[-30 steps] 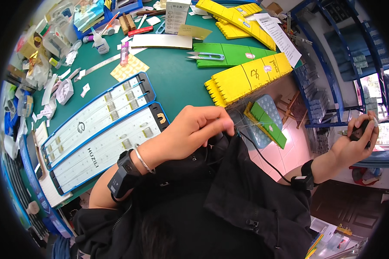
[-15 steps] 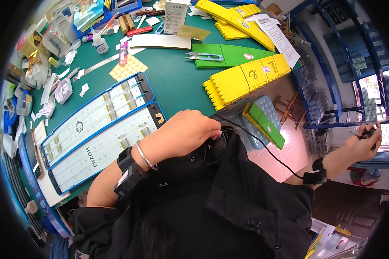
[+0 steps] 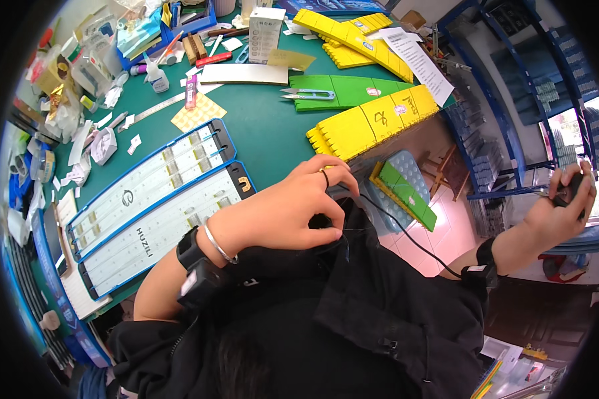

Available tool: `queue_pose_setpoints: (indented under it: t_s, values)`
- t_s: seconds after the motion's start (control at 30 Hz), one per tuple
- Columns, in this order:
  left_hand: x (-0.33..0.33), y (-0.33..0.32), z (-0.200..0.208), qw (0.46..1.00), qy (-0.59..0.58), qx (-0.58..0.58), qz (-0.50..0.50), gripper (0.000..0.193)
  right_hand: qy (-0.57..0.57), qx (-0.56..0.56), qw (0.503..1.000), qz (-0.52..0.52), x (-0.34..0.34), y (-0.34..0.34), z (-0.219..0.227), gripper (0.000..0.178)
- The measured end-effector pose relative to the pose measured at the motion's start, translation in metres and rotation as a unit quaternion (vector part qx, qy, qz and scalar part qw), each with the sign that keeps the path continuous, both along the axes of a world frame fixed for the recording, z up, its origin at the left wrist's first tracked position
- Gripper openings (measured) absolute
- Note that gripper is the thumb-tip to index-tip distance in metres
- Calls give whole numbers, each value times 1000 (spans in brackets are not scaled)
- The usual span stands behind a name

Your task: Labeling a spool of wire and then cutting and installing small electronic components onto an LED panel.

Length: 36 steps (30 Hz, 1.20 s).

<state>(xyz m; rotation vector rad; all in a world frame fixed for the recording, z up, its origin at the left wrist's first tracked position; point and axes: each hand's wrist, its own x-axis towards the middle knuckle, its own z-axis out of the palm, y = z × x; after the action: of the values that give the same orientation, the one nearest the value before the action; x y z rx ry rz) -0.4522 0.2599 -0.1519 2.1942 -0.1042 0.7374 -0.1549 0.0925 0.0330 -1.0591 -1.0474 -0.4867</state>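
Note:
My left hand is in front of my body, beyond the table's near edge. Its thumb and forefinger meet in a pinch on a thin line, only faintly visible; the other fingers are lifted and bent, one wearing a dark ring. Far to the right, my right hand is raised and closed around a small, rounded black tool with a thin metal end. The tool's exact kind does not show. Nearest my left hand on the table lie a blue-edged line-winder case and a stack of yellow foam boards.
A green foam board carries thread snips. Past the table edge, another green foam board lies on a blue stool. A black cable runs to my right wrist. Blue shelving stands at right.
My left hand has turned and spread some fingers, dropping slightly toward my body. My right hand has risen a little with the black tool. The line stretched between them earlier now barely shows.

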Motion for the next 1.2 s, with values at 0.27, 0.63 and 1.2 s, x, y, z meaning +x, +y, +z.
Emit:
queue_pose_setpoints:
  t_s: [0.27,0.63,1.2]
  values:
    - [-22,7,41,877,156,-387,-236,29,10,-96,992,84,-23,31,-20,17]
    - [-20,4,26,905,137,-401,-42,33,10,-88,995,35,12,32,-17,17]
    - [-35,33,23,943,314,-91,-65,23,21,-130,988,76,19,26,-15,16]
